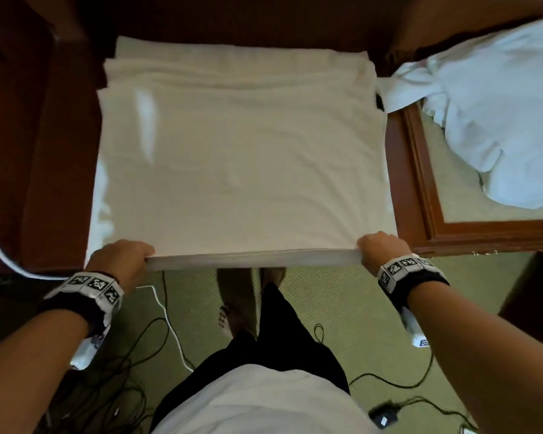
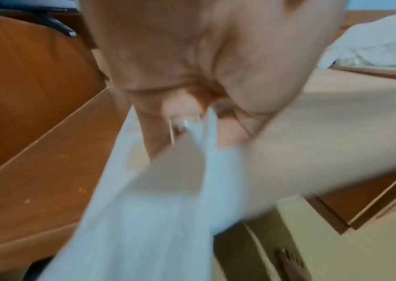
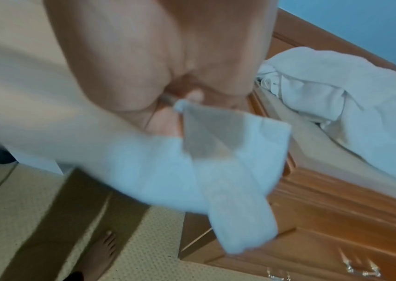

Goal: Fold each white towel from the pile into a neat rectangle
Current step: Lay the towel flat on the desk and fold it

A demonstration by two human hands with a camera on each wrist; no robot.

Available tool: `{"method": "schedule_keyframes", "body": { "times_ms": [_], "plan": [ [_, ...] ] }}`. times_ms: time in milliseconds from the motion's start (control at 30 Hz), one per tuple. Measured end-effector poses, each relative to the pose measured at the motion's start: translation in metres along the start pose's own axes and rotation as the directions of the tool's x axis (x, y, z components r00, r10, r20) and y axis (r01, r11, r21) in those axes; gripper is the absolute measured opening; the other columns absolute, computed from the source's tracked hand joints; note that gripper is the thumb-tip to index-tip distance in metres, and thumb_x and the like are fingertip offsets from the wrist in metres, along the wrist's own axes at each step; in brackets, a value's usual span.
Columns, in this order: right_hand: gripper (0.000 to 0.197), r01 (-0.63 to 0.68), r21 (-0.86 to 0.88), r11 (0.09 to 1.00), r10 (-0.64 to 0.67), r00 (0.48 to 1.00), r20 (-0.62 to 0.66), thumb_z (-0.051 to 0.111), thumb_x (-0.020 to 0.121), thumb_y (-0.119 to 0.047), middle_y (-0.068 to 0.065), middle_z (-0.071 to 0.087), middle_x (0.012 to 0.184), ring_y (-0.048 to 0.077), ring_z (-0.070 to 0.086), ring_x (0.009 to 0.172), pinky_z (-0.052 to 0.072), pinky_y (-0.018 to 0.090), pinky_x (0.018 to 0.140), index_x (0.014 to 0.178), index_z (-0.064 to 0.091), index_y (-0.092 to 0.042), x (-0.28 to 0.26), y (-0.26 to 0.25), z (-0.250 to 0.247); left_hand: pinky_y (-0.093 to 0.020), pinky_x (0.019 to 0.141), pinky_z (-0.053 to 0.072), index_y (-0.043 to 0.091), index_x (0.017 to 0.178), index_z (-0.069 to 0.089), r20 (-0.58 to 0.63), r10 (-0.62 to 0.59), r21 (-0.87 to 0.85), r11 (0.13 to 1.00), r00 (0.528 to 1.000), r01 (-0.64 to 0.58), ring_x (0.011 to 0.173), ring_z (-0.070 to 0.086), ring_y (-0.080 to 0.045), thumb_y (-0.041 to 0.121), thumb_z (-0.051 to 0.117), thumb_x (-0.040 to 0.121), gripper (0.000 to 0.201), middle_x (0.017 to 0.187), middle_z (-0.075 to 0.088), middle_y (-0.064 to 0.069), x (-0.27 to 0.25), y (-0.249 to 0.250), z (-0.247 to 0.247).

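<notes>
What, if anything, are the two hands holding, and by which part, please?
The white towel: left hand and right hand each grip a near corner.

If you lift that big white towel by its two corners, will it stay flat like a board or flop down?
Probably flop: the towel already sags below the left hand and right hand gripping its near edge. It looks light, since fingertip pinches hold it.
</notes>
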State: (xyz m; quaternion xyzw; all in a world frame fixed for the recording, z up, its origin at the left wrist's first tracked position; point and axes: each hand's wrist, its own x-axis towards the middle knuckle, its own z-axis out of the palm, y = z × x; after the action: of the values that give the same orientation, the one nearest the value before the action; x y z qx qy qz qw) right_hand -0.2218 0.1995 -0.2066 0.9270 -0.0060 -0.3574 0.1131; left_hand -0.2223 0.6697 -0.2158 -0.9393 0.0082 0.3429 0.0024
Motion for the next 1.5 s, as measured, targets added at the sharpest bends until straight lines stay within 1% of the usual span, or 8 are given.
{"method": "schedule_keyframes", "body": {
  "times_ms": [133, 333, 500, 633, 867, 1067, 1267, 1500],
  "plan": [
    [0.03, -0.039, 0.04, 0.998, 0.032, 0.985, 0.171, 0.049, 0.093, -0.015, 0.012, 0.067, 0.12, 0.031, 0.066, 0.106, 0.053, 0.035, 0.087, 0.117, 0.066, -0.014, 0.003, 0.006, -0.01, -0.025, 0.064, 0.045, 0.019, 0.069, 0.062, 0.264, 0.04, -0.042, 0.999, 0.964, -0.03, 0.072, 0.062, -0.021, -0.001, 0.049, 0.087, 0.03, 0.072, 0.063, -0.003, 0.001, 0.0, -0.023],
    [0.031, -0.089, 0.081, 0.993, 0.094, 0.994, -0.064, 0.045, 0.09, -0.008, 0.011, 0.065, 0.116, 0.033, 0.064, 0.105, 0.053, 0.038, 0.086, 0.111, 0.066, -0.017, 0.024, 0.017, -0.068, -0.036, 0.06, 0.054, 0.011, 0.073, 0.063, -0.066, -0.051, -0.205, 0.978, 0.997, 0.037, 0.064, 0.064, -0.031, -0.002, 0.046, 0.092, 0.029, 0.066, 0.062, -0.013, 0.027, -0.016, -0.069],
    [0.022, -0.059, 0.138, 0.989, 0.088, 0.973, -0.215, 0.049, 0.088, -0.005, 0.016, 0.066, 0.101, 0.037, 0.064, 0.092, 0.046, 0.035, 0.069, 0.098, 0.066, -0.013, 0.057, 0.03, -0.115, -0.038, 0.067, 0.057, 0.007, 0.116, 0.069, -0.203, -0.128, -0.342, 0.938, 0.971, 0.052, 0.081, 0.067, -0.04, 0.004, 0.046, 0.1, 0.028, 0.094, 0.068, -0.029, 0.057, -0.018, -0.109],
    [0.023, -0.04, 0.142, 0.989, 0.079, 0.957, -0.278, 0.05, 0.084, -0.002, 0.015, 0.065, 0.094, 0.038, 0.064, 0.088, 0.045, 0.036, 0.068, 0.095, 0.068, -0.013, 0.097, 0.033, -0.149, -0.022, 0.059, 0.044, 0.015, 0.092, 0.066, -0.237, -0.096, -0.29, 0.957, 0.967, 0.024, 0.082, 0.069, -0.029, -0.001, 0.046, 0.099, 0.027, 0.077, 0.055, -0.008, 0.098, -0.018, -0.14],
    [0.028, -0.012, 0.121, 0.993, 0.049, 0.95, -0.308, 0.051, 0.084, -0.004, 0.015, 0.065, 0.105, 0.038, 0.061, 0.101, 0.05, 0.045, 0.088, 0.106, 0.068, -0.013, 0.17, 0.033, -0.176, -0.047, 0.09, 0.052, 0.011, 0.121, 0.066, -0.289, -0.09, -0.071, 0.995, 0.953, 0.073, 0.102, 0.063, -0.041, 0.005, 0.05, 0.094, 0.032, 0.112, 0.067, -0.02, 0.176, -0.03, -0.168],
    [0.051, 0.134, 0.298, 0.945, 0.069, 0.81, -0.583, 0.056, 0.089, -0.024, 0.013, 0.037, 0.153, 0.04, 0.036, 0.135, 0.031, 0.055, 0.105, 0.139, 0.049, -0.015, 0.176, 0.006, -0.111, -0.058, 0.101, 0.038, 0.016, 0.143, 0.048, -0.433, 0.012, -0.01, 1.0, 0.902, -0.018, 0.131, 0.041, -0.043, 0.022, 0.071, 0.081, 0.067, 0.151, 0.041, -0.016, 0.167, 0.002, -0.125],
    [0.069, 0.167, 0.257, 0.952, -0.061, 0.925, -0.375, 0.015, 0.096, -0.065, -0.003, -0.021, 0.164, 0.026, -0.015, 0.152, 0.006, 0.053, 0.121, 0.156, -0.006, -0.039, 0.133, -0.028, -0.018, -0.061, 0.116, 0.017, 0.028, 0.16, 0.015, -0.311, 0.0, -0.043, 0.999, 0.95, -0.014, 0.15, 0.013, -0.042, 0.064, 0.022, 0.093, 0.077, 0.168, 0.009, -0.01, 0.119, 0.019, -0.009],
    [0.073, 0.242, 0.301, 0.922, -0.058, 0.858, -0.511, 0.025, 0.094, -0.062, 0.011, 0.006, 0.166, 0.033, 0.008, 0.152, 0.02, 0.053, 0.116, 0.157, 0.023, -0.025, 0.121, -0.08, -0.033, -0.063, 0.117, 0.016, 0.028, 0.159, 0.02, -0.339, 0.077, -0.056, 0.993, 0.938, -0.101, 0.151, 0.012, -0.041, 0.071, 0.025, 0.089, 0.082, 0.168, 0.009, -0.009, 0.111, 0.052, -0.002]
  ]
}}
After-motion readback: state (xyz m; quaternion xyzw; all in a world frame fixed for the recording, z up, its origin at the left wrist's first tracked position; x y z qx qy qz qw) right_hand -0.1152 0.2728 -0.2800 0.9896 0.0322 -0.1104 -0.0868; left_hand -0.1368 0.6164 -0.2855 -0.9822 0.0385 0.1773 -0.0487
